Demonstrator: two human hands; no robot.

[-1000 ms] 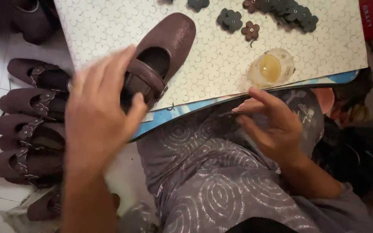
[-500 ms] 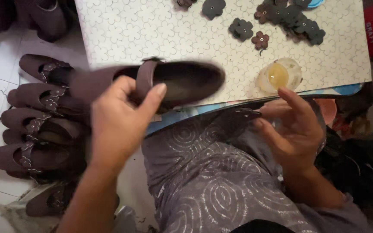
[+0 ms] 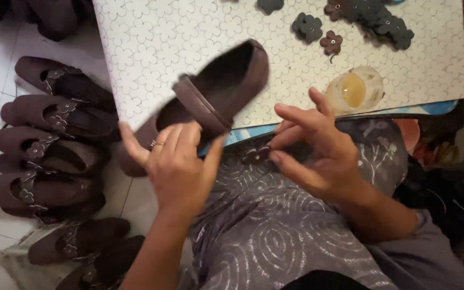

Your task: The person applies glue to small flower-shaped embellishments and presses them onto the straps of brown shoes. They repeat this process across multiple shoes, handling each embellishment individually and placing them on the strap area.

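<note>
My left hand point(image 3: 181, 172) grips a brown strap shoe point(image 3: 210, 96) by its side, near the strap, holding it tilted above my lap with the toe pointing up to the right. A ring sits on one finger. My right hand point(image 3: 318, 153) pinches a small dark flower-shaped piece point(image 3: 255, 154) between thumb and fingertips, just right of the shoe, over my grey patterned lap point(image 3: 275, 236).
A patterned white board point(image 3: 157, 37) lies across my knees, carrying several dark flower pieces point(image 3: 307, 26) and a clear tub of yellow glue point(image 3: 354, 90). Several finished brown shoes point(image 3: 49, 145) line the white tiled floor at left. A dark clutter sits at right.
My left hand lifted the shoe off the board, swung it around, and now holds it tilted toe-up. My right hand rose from my lap toward the shoe, holding the flower piece.
</note>
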